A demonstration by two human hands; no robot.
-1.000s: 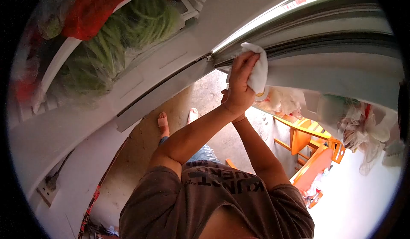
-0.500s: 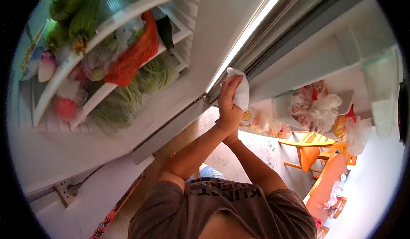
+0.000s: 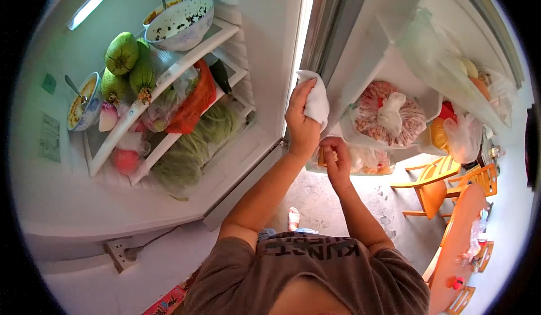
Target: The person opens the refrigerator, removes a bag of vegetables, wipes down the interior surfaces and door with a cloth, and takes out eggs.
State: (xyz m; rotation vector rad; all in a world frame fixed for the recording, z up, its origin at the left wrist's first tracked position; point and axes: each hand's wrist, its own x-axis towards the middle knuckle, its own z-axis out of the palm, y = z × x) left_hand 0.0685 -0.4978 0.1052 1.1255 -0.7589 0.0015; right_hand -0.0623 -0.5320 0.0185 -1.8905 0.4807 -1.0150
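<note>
My left hand is closed on a folded white cloth, which lies against the grey door seal on the hinge side of an open fridge. My right hand is lower and to the right, apart from the cloth. Its fingers are curled in, and I see nothing in them. Just behind it is the lower door shelf with bagged food, and a small brownish item by the fingers is partly hidden.
At left, fridge shelves hold green gourds, a patterned bowl, a red bag and leafy greens. At right, the door rack holds a tied bag. Beyond are a chair and table.
My right hand has come out from behind my left forearm and moved right. The view has shifted, showing more of the shelves. My left hand still grips the cloth by the seal.
</note>
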